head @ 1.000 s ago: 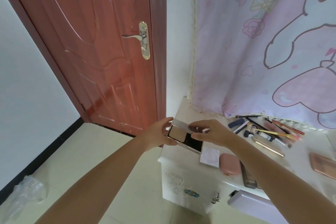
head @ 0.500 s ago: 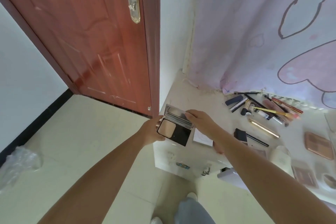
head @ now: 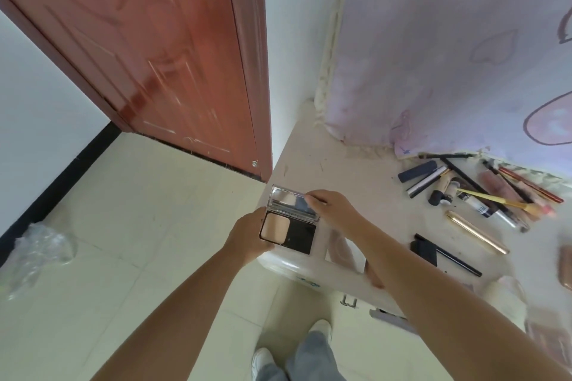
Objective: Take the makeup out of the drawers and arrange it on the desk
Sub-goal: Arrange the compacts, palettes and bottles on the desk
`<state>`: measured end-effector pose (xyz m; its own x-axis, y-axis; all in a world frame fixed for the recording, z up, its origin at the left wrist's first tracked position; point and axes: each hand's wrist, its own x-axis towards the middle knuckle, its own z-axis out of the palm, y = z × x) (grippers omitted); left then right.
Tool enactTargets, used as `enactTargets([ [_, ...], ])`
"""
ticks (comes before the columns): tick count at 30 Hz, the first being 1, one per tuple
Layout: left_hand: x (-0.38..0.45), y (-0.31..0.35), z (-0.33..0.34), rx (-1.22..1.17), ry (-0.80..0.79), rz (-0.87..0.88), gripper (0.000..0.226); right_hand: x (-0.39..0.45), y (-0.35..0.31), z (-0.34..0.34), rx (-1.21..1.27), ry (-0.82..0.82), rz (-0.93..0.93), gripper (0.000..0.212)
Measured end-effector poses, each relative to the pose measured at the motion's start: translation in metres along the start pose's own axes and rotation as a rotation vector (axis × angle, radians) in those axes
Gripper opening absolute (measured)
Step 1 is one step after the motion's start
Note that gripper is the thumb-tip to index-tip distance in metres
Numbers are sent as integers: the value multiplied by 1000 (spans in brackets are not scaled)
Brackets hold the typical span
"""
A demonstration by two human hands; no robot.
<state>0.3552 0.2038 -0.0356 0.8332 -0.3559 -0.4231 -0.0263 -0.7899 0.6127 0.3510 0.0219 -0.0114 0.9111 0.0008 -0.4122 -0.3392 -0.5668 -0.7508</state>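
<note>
An open powder compact (head: 289, 230) with a beige pan, a black half and a mirrored lid hangs over the left front corner of the white desk (head: 356, 176). My left hand (head: 250, 233) grips its base from the left. My right hand (head: 332, 210) pinches the lid's right edge. Farther right on the desk lie several pens, tubes and brushes (head: 473, 192), a gold tube (head: 476, 232) and a black brush (head: 442, 254). A pale square card (head: 343, 249) lies just right of the compact, partly under my right forearm.
A red-brown door (head: 148, 49) stands behind the desk's left corner. A pink printed cloth (head: 458, 49) hangs over the desk's back. A drawer (head: 390, 317) juts out under my right arm. A clear plastic bag (head: 34, 252) lies on the tiled floor at left. My shoes (head: 263, 362) are below.
The view has tilted down toward the desk and floor. The compact's lid has swung open wider, showing the mirror, and both hands have sunk lower with it.
</note>
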Motion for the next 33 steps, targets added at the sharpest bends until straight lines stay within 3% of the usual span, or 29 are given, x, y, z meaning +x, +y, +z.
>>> enactTargets([
  [6,4,0,1,161,19,-45,51,6,4,-4,-10,-37,-2,28],
  [10,3,3,2,146,84,-122,44,6,3,-6,-104,-72,13,29],
  [15,3,1,5,125,97,-135,42,-14,24,-12,100,208,27,29],
  [17,2,1,6,128,95,-138,41,-28,38,-13,-157,179,-1,35],
  [20,-1,3,7,160,83,-139,38,-49,61,-10,-733,-61,-12,64],
  [23,-6,7,7,200,90,-149,40,-60,78,0,-977,-106,-62,75],
  [26,-13,15,7,281,171,-110,53,-60,81,4,-934,-23,-70,69],
  [29,-18,29,3,304,234,16,48,-58,79,-4,-766,-5,-71,65],
  [33,-18,56,-7,108,35,159,52,-64,55,-29,-297,43,-182,47],
])
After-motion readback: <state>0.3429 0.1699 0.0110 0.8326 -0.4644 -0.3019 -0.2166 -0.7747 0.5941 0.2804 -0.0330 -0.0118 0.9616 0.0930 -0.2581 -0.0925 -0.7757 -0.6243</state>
